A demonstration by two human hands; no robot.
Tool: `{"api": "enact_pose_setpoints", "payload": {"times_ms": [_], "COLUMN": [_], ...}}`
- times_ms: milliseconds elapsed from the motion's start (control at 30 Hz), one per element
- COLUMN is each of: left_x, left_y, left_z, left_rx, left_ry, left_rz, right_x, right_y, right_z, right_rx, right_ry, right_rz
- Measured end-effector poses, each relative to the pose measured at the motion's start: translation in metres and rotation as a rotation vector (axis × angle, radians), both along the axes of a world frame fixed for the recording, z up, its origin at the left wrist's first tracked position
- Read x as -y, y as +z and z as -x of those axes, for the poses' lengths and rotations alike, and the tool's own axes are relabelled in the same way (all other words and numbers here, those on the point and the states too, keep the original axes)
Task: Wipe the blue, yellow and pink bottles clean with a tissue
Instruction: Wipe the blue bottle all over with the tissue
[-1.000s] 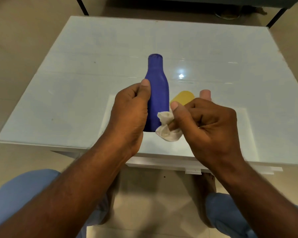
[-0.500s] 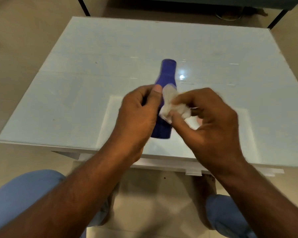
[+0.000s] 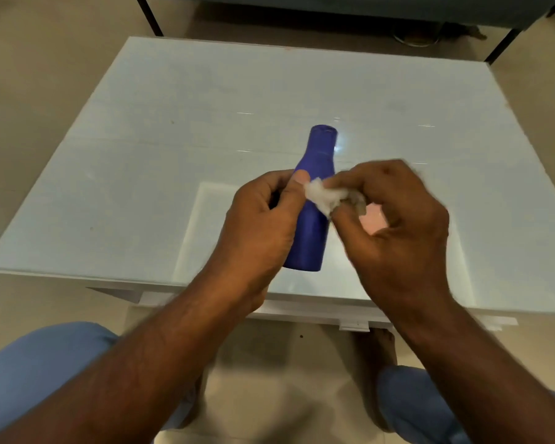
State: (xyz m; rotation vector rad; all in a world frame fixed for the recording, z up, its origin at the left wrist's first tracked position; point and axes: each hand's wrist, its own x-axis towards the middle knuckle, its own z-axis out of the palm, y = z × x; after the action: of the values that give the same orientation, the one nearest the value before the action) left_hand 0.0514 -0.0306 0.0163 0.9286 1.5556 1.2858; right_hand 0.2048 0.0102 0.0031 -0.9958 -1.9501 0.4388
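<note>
While the left hand (image 3: pixel 263 225) gripped the blue bottle (image 3: pixel 313 200) around its middle, the right hand (image 3: pixel 394 225) pinched a crumpled white tissue (image 3: pixel 326 197) against the bottle's right flank, just below the shoulder. The bottle was held above the near edge of the white table (image 3: pixel 141 155), roughly midway along it, tilted so its long axis ran from the base nearest the person up and away to the cap, leaning slightly right. The left thumb lay pressed on the near face of the bottle, touching the tissue's left end; the remaining left fingers were wrapped behind the body and hidden. The right fingers were clenched on the tissue, thumb underneath, and the hand was blurred.

Judging by that, the wiping stroke was running along the bottle's length, so the next pass would turn on the tissue sitting to the bottle's right, with the neck and cap lying beyond the fingers, away from the person. The right hand was the working one; the left only steadied.

Counted: one blue bottle, one tissue, two hands. A patch of pink (image 3: pixel 372 219) showed through the gap under the right hand, probably the pink bottle, though too hidden to be sure. No yellow bottle was visible.
</note>
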Motion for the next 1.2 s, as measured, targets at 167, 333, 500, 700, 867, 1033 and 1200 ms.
{"api": "enact_pose_setpoints", "payload": {"times_ms": [167,333,500,700,867,1033,1200], "left_x": [-0.004,0.000,-0.004,-0.001,-0.002,-0.002,0.000], "left_y": [0.000,-0.002,-0.001,-0.002,0.000,0.001,0.003], "left_z": [0.013,0.004,0.011,0.004,0.005,0.008,-0.001], "left_rx": [0.026,-0.029,0.081,0.047,0.055,0.037,-0.041], "left_ry": [0.111,-0.017,0.056,-0.022,0.009,-0.003,-0.102], "left_rz": [0.039,0.058,0.066,0.083,0.105,0.102,0.117], "right_x": [0.016,-0.002,0.020,0.007,0.014,0.014,0.002], "right_y": [-0.014,-0.004,-0.006,-0.002,-0.008,-0.010,-0.003], "right_z": [0.007,-0.002,0.011,0.003,0.006,0.008,0.002], "right_rx": [0.164,-0.042,0.051,-0.057,0.027,-0.011,-0.206], "right_ry": [0.184,0.002,0.130,-0.015,0.080,0.102,-0.010], "right_rz": [-0.027,0.061,0.033,0.073,0.030,0.050,0.222]}}
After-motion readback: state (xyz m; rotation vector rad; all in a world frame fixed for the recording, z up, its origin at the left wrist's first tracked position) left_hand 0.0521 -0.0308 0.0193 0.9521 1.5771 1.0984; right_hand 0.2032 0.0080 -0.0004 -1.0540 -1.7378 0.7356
